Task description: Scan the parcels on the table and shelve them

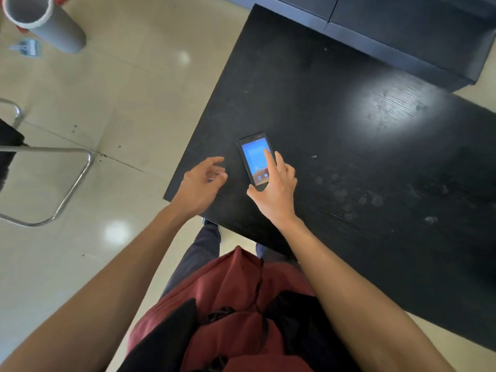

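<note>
Head view, what is closest?
— A dark red cloth top with black parts, and two bare arms reaching out over it.

— What does the right hand do?
— It holds the small black handheld scanner with a lit blue screen. The thumb is curled under the near end, fingers hug the right side, and the pointing finger touches the glass.

— And the left hand?
— It floats just left of the scanner, near the table corner. Its fingers are loose and a bit curled, and it holds nothing.

— Where is the scanner?
— Over the near left part of the big black wooden table. I cannot tell if it lies flat on the wood or is lifted a little.

— What is farther away?
— On the left, a shiny metal chair frame stands on the pale tiled floor. A grey plastic pipe stands at the far left. Behind the table sits a dark box-like bench
</note>
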Demonstrator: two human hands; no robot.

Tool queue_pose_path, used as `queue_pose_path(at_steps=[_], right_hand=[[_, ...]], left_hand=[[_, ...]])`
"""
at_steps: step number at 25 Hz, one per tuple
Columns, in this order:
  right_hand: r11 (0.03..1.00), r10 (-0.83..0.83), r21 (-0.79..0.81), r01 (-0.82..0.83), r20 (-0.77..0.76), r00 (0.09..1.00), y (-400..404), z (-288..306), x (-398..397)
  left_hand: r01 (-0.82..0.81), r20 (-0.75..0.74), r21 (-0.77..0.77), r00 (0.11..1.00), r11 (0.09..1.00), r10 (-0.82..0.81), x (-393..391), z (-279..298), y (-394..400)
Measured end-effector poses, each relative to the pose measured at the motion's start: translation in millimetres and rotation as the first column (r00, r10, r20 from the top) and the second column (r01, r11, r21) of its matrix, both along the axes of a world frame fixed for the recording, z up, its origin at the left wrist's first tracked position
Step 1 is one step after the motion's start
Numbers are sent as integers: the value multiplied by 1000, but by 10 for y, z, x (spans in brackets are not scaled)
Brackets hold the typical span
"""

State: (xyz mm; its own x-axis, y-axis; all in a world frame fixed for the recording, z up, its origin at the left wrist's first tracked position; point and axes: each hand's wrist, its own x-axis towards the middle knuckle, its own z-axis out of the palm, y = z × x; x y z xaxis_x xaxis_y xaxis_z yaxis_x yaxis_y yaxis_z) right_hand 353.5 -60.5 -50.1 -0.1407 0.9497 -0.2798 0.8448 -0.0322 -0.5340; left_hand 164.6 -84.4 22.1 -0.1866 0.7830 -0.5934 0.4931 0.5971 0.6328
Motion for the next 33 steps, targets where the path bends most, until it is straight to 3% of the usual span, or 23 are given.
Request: queue_pose_path(at_steps=[9,14,25,33], right_hand=[[928,-373,-22,372,-52,926,-282,-122,-1023],[863,-503,-13,504,60,862,-239,-175,-1518],[900,-392,-101,424,237,889,-15,-254,-1827],[929,-309,-125,348,251,917,-14,-133,-1442]], left_hand=[[104,74,2,992,995,-104,-753,-218,-32],[179,84,-6,980,984,-178,-1068,-328,8],[147,66,52,987,988,-150,-1470,-483,357],[173,91,110,979,979,-183,-1263,-416,567]])
